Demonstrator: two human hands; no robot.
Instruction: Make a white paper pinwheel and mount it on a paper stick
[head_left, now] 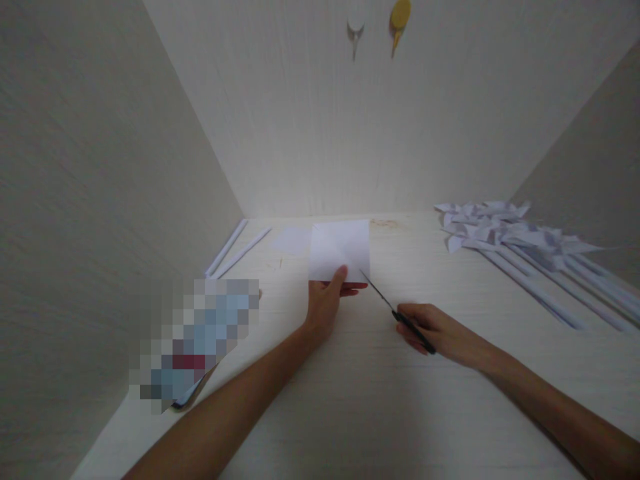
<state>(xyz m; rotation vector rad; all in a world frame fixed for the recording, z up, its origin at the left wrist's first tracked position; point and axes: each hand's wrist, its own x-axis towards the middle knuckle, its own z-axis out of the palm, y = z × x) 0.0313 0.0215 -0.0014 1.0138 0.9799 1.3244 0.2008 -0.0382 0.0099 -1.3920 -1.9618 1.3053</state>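
My left hand (pixel 324 308) grips a square sheet of white paper (pixel 343 247) by its near edge, thumb on top and fingers underneath. Faint diagonal crease lines run across the sheet. In my right hand (pixel 429 328) is a pair of scissors (pixel 413 331) with dark handles. Their thin blades point up and left, and the tip overlaps the sheet near its lower right corner. Whether the blades are parted, or cutting into the paper, I cannot tell.
Several white paper pinwheels (pixel 505 230) on rolled paper sticks lie at the right. Two paper rolls (pixel 242 253) and a pale paper piece (pixel 291 240) are at the left. A blurred-out device (pixel 193 390) rests at the near left. Two hooks (pixel 399 20) hang on the back wall.
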